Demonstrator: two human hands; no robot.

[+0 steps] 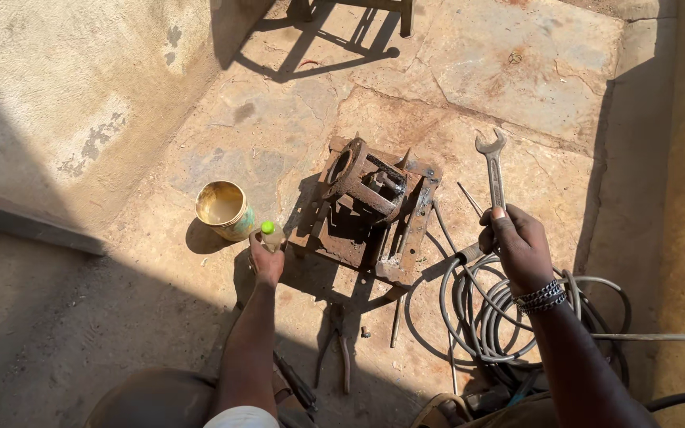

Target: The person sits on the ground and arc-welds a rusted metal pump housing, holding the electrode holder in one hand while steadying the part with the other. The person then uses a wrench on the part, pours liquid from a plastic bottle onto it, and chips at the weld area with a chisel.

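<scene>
Coiled grey hose (509, 317) lies nearest, at the near right on the stone floor (279, 135), under the right forearm. Just left of it and farther off sits the rusty metal housing (370, 210) — a square frame with a round collar tilted on top. Left hand (265, 257) is closed around a small bottle with a green cap (269, 233), held just beside the housing's near-left corner and next to an open tin can (224, 209). Right hand (517, 246) is curled around the shaft of an open-ended spanner (492, 165), its jaw pointing away. Pliers (334, 349) lie on the floor between the arms.
</scene>
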